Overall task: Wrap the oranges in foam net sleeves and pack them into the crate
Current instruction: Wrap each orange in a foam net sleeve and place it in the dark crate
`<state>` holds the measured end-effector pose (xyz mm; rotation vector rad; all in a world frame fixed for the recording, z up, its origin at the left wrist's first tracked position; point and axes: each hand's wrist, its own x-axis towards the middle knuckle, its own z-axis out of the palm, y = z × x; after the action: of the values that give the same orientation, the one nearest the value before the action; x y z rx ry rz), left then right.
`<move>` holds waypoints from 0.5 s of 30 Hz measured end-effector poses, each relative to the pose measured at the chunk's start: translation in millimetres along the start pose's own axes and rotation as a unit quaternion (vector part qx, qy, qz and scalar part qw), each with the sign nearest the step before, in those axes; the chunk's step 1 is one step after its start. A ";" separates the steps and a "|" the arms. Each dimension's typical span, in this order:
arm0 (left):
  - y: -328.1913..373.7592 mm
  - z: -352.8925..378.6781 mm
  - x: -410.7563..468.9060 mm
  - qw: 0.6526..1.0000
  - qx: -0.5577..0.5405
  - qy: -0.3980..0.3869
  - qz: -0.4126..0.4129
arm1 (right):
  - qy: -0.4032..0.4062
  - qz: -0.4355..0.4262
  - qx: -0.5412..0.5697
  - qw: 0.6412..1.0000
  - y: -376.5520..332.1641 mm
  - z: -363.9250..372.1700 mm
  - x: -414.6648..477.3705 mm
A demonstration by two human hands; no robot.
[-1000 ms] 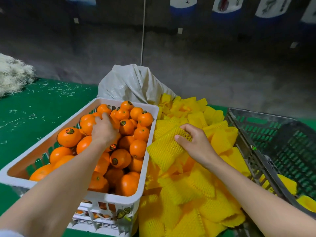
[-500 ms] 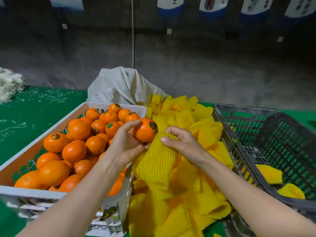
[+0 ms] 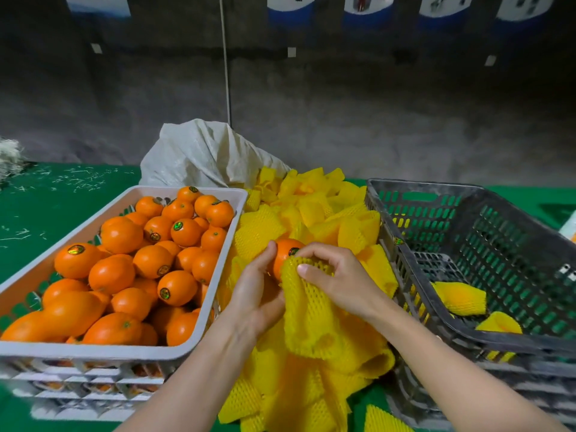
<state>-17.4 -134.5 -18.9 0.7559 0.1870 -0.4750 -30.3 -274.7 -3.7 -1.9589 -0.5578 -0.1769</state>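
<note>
My left hand (image 3: 254,294) holds an orange (image 3: 283,252) with a sticker above the pile of yellow foam net sleeves (image 3: 311,213). My right hand (image 3: 336,275) pinches the open mouth of one yellow foam sleeve (image 3: 307,310) against the orange's near side; the sleeve hangs down below it. A white crate (image 3: 215,291) on the left is heaped with bare oranges (image 3: 121,235). A dark grey crate (image 3: 402,254) on the right holds two wrapped oranges (image 3: 461,296) near its front.
A white woven sack (image 3: 202,154) lies behind the sleeve pile. The green table (image 3: 46,194) carries scattered white shreds at the left, with a white fibre heap (image 3: 7,157) at the far left edge. A dark wall rises behind.
My left hand lifted an orange out of the white crate and carried it right over the sleeve pile. My right hand raised one sleeve and brought its mouth onto the orange.
</note>
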 end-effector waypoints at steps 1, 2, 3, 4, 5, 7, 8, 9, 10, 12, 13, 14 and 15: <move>-3.1 0.3 -0.3 1.000 0.004 0.010 0.005 | 0.034 -0.008 -0.011 0.999 1.5 1.5 -3.7; -6.1 0.9 -1.0 1.000 0.009 0.013 0.006 | 0.060 -0.022 -0.021 0.998 2.9 3.2 -7.2; -8.2 1.4 -2.2 1.000 0.015 0.013 0.003 | 0.080 -0.040 -0.035 0.995 3.9 5.4 -10.2; -9.5 2.0 -3.3 1.000 0.018 0.012 -0.002 | 0.094 -0.061 -0.051 0.992 5.4 7.8 -13.1; -10.4 1.7 -3.6 1.000 0.020 0.014 -0.006 | 0.104 -0.079 -0.059 0.990 6.5 9.5 -15.2; -12.3 0.7 -3.9 0.999 0.024 0.019 -0.008 | 0.116 -0.102 -0.048 0.987 7.0 11.8 -16.7; -13.3 0.6 -5.5 1.000 0.027 0.011 -0.006 | 0.119 -0.105 -0.038 0.987 6.9 12.2 -16.8; -14.8 0.0 -6.4 1.000 0.029 -0.004 -0.001 | 0.124 -0.100 -0.030 0.987 7.2 12.6 -16.2; -16.5 -1.1 -7.0 0.999 0.032 -0.018 0.006 | 0.127 -0.091 -0.028 0.987 7.6 12.8 -15.3; -19.3 -3.3 -7.4 0.998 0.042 -0.034 0.029 | 0.131 -0.081 -0.048 0.987 9.8 13.3 -14.4; -19.9 -4.2 -7.1 0.998 0.045 -0.038 0.036 | 0.130 -0.083 -0.060 0.986 10.9 13.9 -14.8; -19.6 -4.0 -7.3 0.998 0.046 -0.039 0.034 | 0.128 -0.087 -0.067 0.986 11.3 14.5 -15.5; -18.6 -3.2 -7.6 0.998 0.045 -0.043 0.027 | 0.125 -0.093 -0.071 0.985 11.2 14.5 -16.1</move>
<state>-33.0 -141.3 -30.1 0.8241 0.0650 -0.4663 -41.2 -270.6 -25.2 -1.9822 -0.5734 -0.5865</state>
